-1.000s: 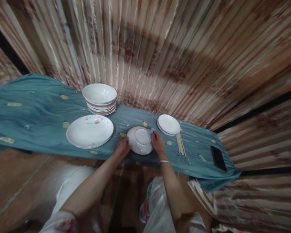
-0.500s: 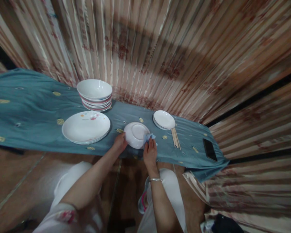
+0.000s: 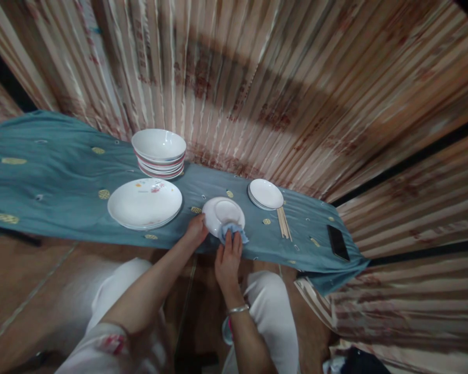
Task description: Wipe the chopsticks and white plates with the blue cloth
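A small white plate [image 3: 223,210] is upside down near the table's front edge, its foot ring facing up. My left hand [image 3: 197,228] grips the plate's left rim. With my right hand [image 3: 229,257] I press a light blue cloth [image 3: 233,232] on the near part of the plate's underside, fingers closed over the cloth. To the left lies a stack of large oval plates [image 3: 144,205] with a floral print on the top one. Farther right sits a short stack of small white plates [image 3: 265,194].
A stack of white bowls [image 3: 159,148] with red bands stands at the back left. Several wooden chopsticks [image 3: 284,223] lie by the small plates, and a black phone [image 3: 338,242] rests at the right end. Behind the teal tablecloth [image 3: 62,182] hangs a striped curtain [image 3: 234,78].
My right hand has moved the cloth left along the plate, from its right rim to its near side. My left hand keeps its hold on the left rim. The view has shifted slightly.
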Available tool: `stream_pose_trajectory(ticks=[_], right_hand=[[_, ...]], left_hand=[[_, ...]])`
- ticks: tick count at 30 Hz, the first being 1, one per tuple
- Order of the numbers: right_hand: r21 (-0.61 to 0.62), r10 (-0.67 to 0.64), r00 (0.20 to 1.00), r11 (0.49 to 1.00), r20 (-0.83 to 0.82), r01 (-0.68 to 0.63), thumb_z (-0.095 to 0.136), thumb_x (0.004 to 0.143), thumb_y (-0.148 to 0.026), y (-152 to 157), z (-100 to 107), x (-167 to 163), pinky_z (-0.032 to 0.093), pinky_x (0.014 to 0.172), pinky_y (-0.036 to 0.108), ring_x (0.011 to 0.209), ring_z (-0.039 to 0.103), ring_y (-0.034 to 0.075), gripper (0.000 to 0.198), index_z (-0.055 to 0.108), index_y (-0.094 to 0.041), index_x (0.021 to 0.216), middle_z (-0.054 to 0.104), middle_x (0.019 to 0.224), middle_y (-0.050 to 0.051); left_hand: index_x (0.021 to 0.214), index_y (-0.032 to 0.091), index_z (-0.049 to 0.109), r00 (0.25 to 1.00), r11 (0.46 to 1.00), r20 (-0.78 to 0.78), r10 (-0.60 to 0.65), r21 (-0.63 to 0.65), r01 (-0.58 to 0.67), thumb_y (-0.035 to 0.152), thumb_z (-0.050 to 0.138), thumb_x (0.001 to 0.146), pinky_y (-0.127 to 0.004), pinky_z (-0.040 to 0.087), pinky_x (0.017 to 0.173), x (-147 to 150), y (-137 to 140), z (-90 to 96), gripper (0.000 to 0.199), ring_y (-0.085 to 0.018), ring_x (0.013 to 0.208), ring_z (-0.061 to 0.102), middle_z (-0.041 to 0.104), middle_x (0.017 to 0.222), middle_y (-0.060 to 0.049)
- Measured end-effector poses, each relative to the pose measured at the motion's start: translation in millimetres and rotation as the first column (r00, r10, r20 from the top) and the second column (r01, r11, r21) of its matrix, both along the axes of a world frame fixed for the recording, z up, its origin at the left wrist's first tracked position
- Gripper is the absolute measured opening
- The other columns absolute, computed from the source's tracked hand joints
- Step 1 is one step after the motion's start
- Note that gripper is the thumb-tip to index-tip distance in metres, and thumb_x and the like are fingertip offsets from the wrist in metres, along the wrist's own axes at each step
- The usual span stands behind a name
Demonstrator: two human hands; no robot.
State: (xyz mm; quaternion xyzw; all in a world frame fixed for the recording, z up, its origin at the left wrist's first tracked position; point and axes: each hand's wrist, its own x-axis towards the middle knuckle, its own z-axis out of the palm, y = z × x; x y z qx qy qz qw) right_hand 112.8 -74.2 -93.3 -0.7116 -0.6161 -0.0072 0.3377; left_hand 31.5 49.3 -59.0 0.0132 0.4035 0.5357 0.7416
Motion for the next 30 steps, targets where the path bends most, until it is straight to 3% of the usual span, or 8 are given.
stream_pose_trajectory(ticks=[7,13,23,30], right_hand=[[-0.080,0.079,0.986,0.994,0.147,-0.067,0.034,0.093,-0.018,15.4,18.0,-9.5,0.030,0.104,0.053,0.134,0.031,0.030,0.046,0.045,-0.014,0.138,0.041,0.143,0.019],[-0.168,0.177,0.961,0.975,0.213,-0.143,0.041,0.094,-0.019,40.0,33.1,-8.8,0.026,0.107,0.047,0.134,0.033,0.027,0.044,0.047,-0.016,0.137,0.045,0.143,0.015],[-0.255,0.295,0.924,0.938,0.243,-0.233,0.040,0.096,-0.029,83.2,55.8,0.3,0.022,0.110,0.048,0.132,0.037,0.026,0.041,0.047,-0.019,0.135,0.045,0.144,0.011],[-0.310,0.275,0.938,0.929,0.212,-0.202,0.039,0.096,-0.030,109.8,63.4,8.9,0.022,0.110,0.049,0.132,0.038,0.023,0.038,0.051,-0.020,0.131,0.046,0.143,0.009]], left_hand=[[0.080,0.007,0.063,1.000,0.999,-0.002,-0.031,0.034,0.031,0.007,0.044,0.083,-0.027,0.051,0.064,-0.9,-1.1,-4.8,0.019,-0.015,0.058,0.061,0.066,0.065,-0.007],[0.073,0.011,0.062,0.999,0.998,-0.005,-0.038,0.049,0.038,0.008,0.047,0.079,-0.027,0.052,0.070,-0.9,1.0,-10.9,0.017,-0.016,0.062,0.063,0.064,0.060,-0.004],[0.069,0.013,0.063,0.998,0.994,0.007,-0.056,0.090,0.055,0.005,0.049,0.076,-0.028,0.050,0.083,-1.1,1.5,-9.7,0.018,-0.018,0.080,0.067,0.067,0.066,-0.006],[0.075,0.014,0.064,0.999,0.997,0.004,-0.048,0.057,0.048,0.004,0.040,0.081,-0.030,0.049,0.089,0.1,5.3,-7.7,0.026,-0.020,0.092,0.066,0.069,0.072,-0.008]])
